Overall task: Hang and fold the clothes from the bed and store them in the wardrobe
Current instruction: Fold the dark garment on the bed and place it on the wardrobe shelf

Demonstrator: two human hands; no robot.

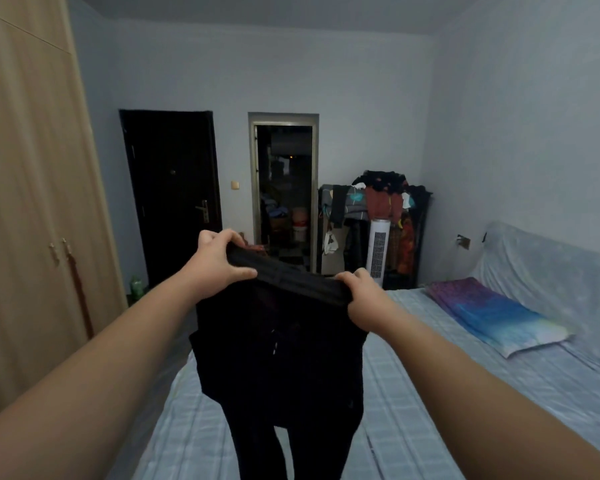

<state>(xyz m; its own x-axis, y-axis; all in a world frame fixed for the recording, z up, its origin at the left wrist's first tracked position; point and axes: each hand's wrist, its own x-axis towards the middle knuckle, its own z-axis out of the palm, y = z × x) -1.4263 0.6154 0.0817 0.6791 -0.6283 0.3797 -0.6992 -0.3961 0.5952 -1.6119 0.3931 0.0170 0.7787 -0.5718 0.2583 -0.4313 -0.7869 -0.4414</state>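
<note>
Both hands held up a pair of black trousers [278, 358] by the waistband. The left hand [219, 261] had its fingers curled over the top of the band and its thumb pressed along the front, a pinching grip at the band's left end. The right hand [361, 296] gripped the right end the same way, fingers wrapped over the edge. The band was stretched between the two hands and tilted, higher on the left. The trousers hung down from it in front of the person, the two legs parting near the bottom of the view, above the bed [413, 393].

The bed carried a pale blue checked sheet. A pillow [492, 313] in purple and blue lay on it to the right, near the wall. A tall light wooden wardrobe [32, 202] stood on the left with its doors closed. Across the room were a dark door [172, 192] and, beside it, an open doorway [284, 192]. To the right of the doorway stood a rack heaped with clothes [378, 206], with a white tower fan [379, 247] in front of it.
</note>
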